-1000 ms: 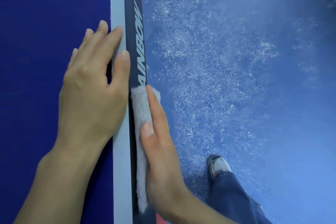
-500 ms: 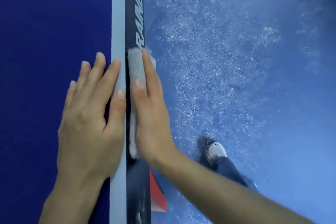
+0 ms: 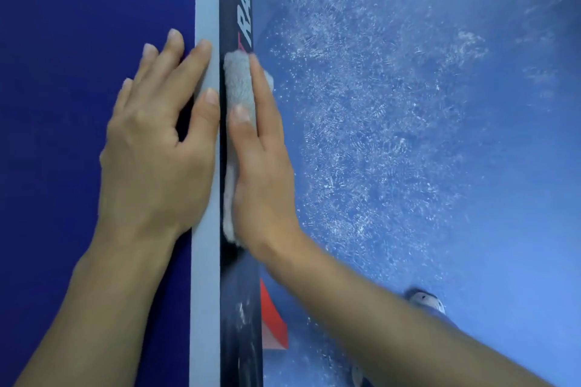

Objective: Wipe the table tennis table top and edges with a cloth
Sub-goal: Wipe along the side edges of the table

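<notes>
The right hand (image 3: 261, 166) lies with straight fingers flat against the grey cloth (image 3: 238, 85), pressing it to the dark side edge (image 3: 240, 308) of the table (image 3: 94, 9), while the left hand (image 3: 154, 148) rests open on the blue top by the white border line (image 3: 206, 308). I'd judge the edge wipe is under way: pale smears show low on that edge. Whether the top is done I cannot tell.
</notes>
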